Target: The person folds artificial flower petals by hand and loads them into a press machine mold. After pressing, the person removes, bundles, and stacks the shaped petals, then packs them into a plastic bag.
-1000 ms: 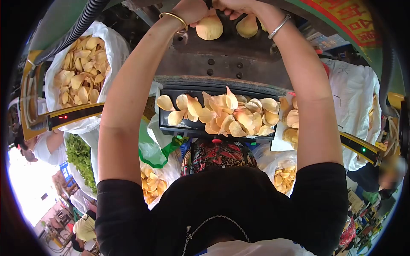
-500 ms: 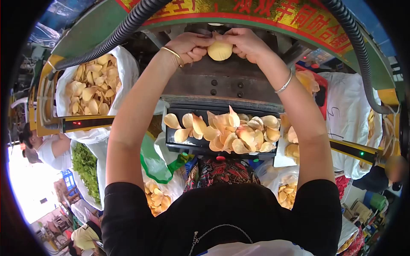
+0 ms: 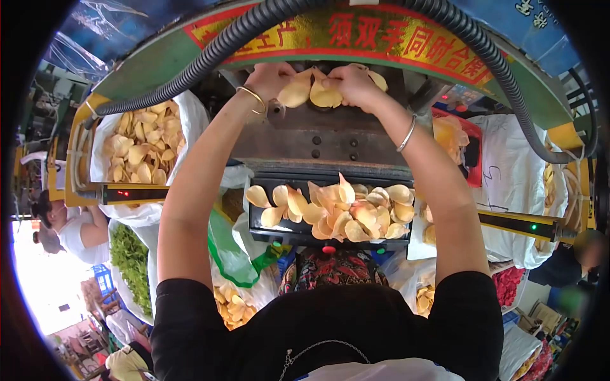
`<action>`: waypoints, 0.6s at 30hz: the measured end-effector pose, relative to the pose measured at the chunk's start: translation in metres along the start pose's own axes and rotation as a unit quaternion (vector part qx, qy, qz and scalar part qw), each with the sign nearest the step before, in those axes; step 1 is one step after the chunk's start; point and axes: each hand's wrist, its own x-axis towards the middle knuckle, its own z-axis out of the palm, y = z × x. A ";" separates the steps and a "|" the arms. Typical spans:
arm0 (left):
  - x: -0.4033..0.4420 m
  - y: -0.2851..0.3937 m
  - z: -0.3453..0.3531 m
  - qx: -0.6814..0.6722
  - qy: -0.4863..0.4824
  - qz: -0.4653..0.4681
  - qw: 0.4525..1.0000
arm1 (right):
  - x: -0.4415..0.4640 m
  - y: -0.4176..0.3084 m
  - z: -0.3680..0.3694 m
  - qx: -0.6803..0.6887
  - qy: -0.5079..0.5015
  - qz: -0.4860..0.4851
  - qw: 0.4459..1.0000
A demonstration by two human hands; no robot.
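Both arms reach forward over the dark metal bed of a machine. A pale yellow artificial petal [image 3: 293, 94] hangs from the fingers of my left hand [image 3: 269, 81], which is closed on its narrow end. My right hand [image 3: 358, 87] pinches the pointed tip of a second yellow petal [image 3: 326, 96], right beside the first. Another pale petal [image 3: 378, 81] shows behind the right hand's knuckles; I cannot tell whether that hand holds it. Nearer to me, a black tray [image 3: 267, 236] bears a loose heap of petals [image 3: 346, 209], yellow with some pinkish bases.
A green machine frame with a red-and-gold sign [image 3: 356, 35] and black corrugated hoses [image 3: 254, 32] arches above the hands. A white sack of petals [image 3: 190, 127] stands at left, a red bin [image 3: 473, 136] and white sacks [image 3: 508, 152] at right. Red and green buttons [image 3: 328, 249] sit below the tray.
The hands have moved slightly apart. Where one rounded yellow piece showed between them, separate petals now show, one at each hand and another behind the right. The view has shifted slightly.
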 end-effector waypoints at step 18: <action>-0.020 0.033 0.017 0.222 0.127 0.117 0.960 | 0.004 0.022 0.010 -0.170 0.089 -0.157 0.969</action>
